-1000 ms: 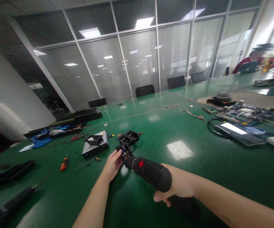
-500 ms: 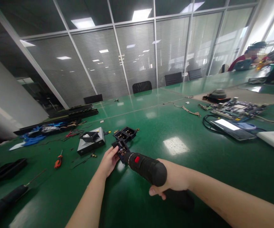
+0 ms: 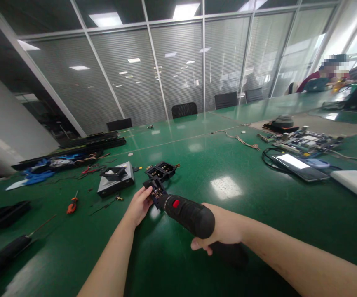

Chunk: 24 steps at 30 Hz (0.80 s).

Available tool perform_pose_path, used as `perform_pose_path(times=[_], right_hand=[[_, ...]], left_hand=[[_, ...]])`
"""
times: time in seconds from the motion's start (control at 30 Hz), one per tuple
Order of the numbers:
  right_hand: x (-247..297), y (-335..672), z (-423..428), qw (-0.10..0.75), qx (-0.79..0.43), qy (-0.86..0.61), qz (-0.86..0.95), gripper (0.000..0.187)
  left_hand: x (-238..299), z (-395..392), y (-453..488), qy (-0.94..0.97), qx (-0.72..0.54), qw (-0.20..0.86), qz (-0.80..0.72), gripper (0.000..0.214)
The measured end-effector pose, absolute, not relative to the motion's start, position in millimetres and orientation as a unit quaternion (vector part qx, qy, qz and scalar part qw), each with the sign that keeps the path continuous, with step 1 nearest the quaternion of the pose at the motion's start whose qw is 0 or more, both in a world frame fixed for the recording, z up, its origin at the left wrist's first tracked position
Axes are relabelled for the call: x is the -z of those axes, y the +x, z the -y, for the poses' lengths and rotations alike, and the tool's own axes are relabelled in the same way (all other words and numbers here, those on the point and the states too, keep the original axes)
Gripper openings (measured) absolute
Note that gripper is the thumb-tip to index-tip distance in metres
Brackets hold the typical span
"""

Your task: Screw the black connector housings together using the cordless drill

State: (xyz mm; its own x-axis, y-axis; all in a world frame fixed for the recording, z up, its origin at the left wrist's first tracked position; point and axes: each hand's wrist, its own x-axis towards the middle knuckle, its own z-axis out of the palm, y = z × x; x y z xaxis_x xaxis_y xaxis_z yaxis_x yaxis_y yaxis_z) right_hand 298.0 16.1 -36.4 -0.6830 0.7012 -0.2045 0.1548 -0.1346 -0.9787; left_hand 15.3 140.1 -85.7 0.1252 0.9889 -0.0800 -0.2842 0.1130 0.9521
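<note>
My right hand [image 3: 218, 227] grips a black cordless power screwdriver [image 3: 191, 216] with a red switch on its body. Its front end points at a small black frame with electronic parts [image 3: 156, 190], and the tip is hidden from me. My left hand [image 3: 141, 203] holds that frame by its left side, thumb on top. Just beyond lies a pair of joined black square housings [image 3: 161, 170] with brass-coloured bits inside, touching or nearly touching the frame.
To the left are a grey metal box [image 3: 116, 181], an orange screwdriver [image 3: 72, 205], a black powered tool [image 3: 5, 255] and a black tray [image 3: 5, 215]. On the right lie a phone [image 3: 302, 166], a circuit board [image 3: 306, 140] and a white device [image 3: 354, 185]. A person [image 3: 313, 82] sits far right.
The view has shifted slightly, so everything sits a little further left and higher. Both hands keep their hold on the power screwdriver and the frame.
</note>
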Motion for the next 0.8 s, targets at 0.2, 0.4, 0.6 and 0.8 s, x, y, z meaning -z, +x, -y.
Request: perform_pose_path(times=[0.2, 0.4, 0.6, 0.8], right_hand=[[35.9, 297.5, -15.5, 0.208, -0.679, -0.339, 0.618, 0.036], [35.6, 297.8, -14.7, 0.211, -0.676, -0.333, 0.622, 0.036], [36.8, 298.0, -14.4, 0.214, -0.665, -0.33, 0.634, 0.035], [40.0, 298.1, -14.8, 0.21, -0.669, -0.333, 0.631, 0.035]], left_hand=[[86.5, -139.7, 15.0, 0.424, -0.513, 0.619, -0.416, 0.037], [87.4, -139.5, 14.3, 0.418, -0.513, 0.62, -0.42, 0.04], [87.7, -140.3, 14.7, 0.415, -0.516, 0.621, -0.42, 0.04], [91.4, -143.4, 12.9, 0.421, -0.512, 0.625, -0.412, 0.047]])
